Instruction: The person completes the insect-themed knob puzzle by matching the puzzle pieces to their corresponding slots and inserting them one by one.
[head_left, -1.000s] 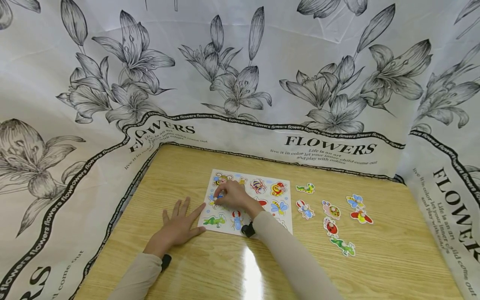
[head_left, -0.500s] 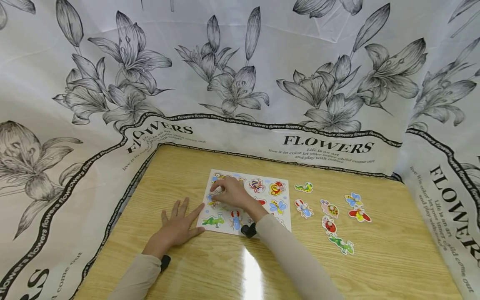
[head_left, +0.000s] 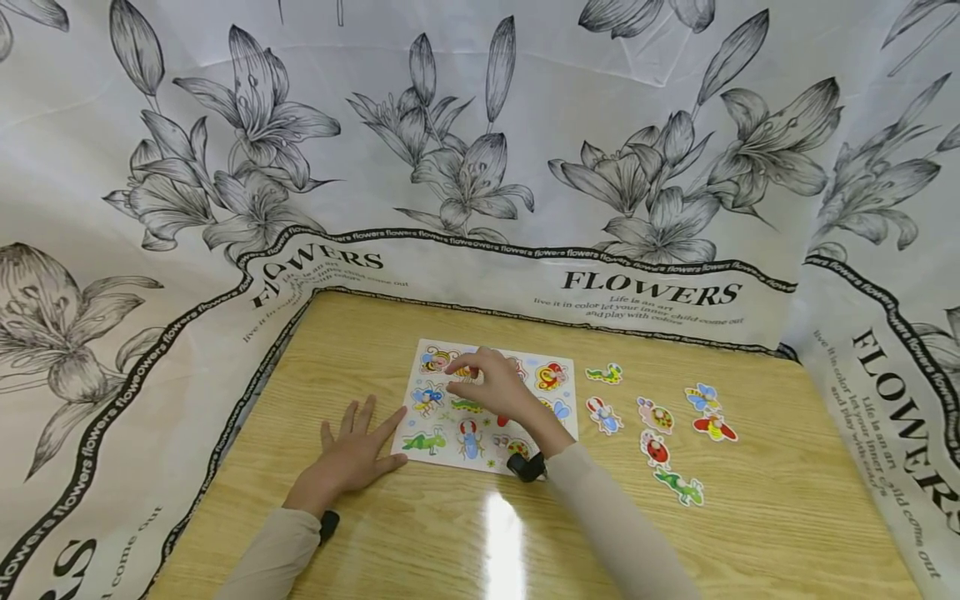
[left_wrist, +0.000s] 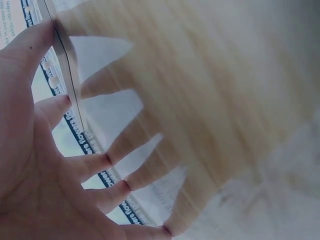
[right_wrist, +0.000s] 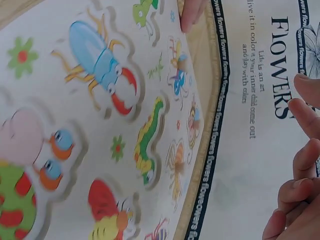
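Note:
A white insect puzzle board (head_left: 447,454) lies on the table with printed bugs in cut-out shapes. My left hand (head_left: 352,457) lies spread on the wood at the board's left; in the left wrist view its thumb and forefinger (left_wrist: 54,104) touch the board's edge. Above the board's upper middle hovers my right hand (head_left: 491,383), thumb and forefinger apart, nothing visible between them. It hides part of the upper row. A blue fly (head_left: 427,400) sits at the board's left side. In the right wrist view, the blue stag beetle (right_wrist: 95,55) and green caterpillar (right_wrist: 149,142) show shadowed outlines.
Right of the board lie several loose pieces: a caterpillar (head_left: 604,374), a stag beetle (head_left: 603,415), a pink-headed spotted bug (head_left: 656,415), a ladybug (head_left: 655,450), a grasshopper (head_left: 680,486), a blue-winged bee (head_left: 703,397) and a red-winged bug (head_left: 715,427). Flower-printed cloth (head_left: 465,275) surrounds the table.
My right hand has lifted off the blue fly at the board's left and moved right, with its thumb and forefinger spread apart. My left hand has stayed in place.

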